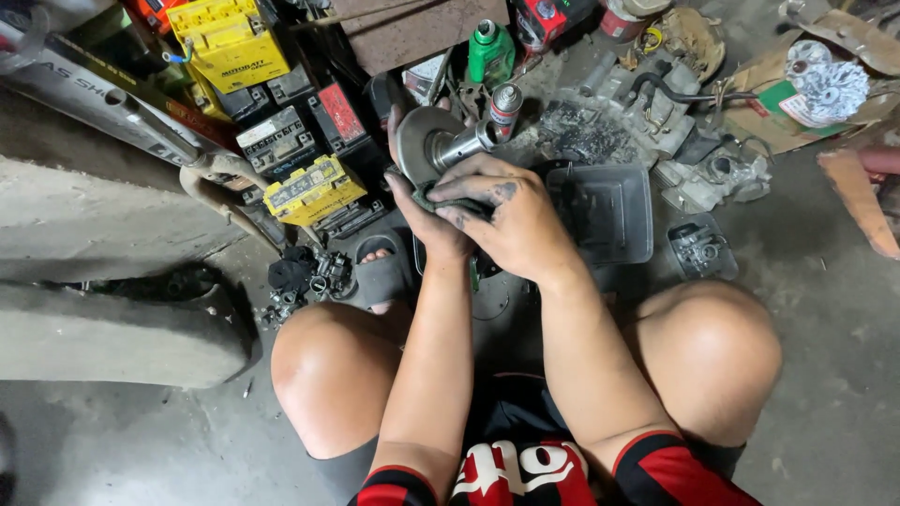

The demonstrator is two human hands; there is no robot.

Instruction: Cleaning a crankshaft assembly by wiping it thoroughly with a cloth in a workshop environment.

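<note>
A round grey metal disc with a short shiny shaft (433, 142) is held up in front of me, above the floor. My left hand (424, 214) grips the disc's lower edge from the left. My right hand (511, 214), smeared with black grease, presses a dark green rag (448, 199) against the part near the shaft's base. Both hands overlap under the disc, and the rag is mostly hidden between the fingers.
A grey plastic tray (607, 211) lies on the floor beyond my hands. Yellow and black batteries (309, 187) are stacked at left. A green bottle (489, 52), a spray can (504, 103) and engine parts (656, 112) sit behind. My knees flank the spot.
</note>
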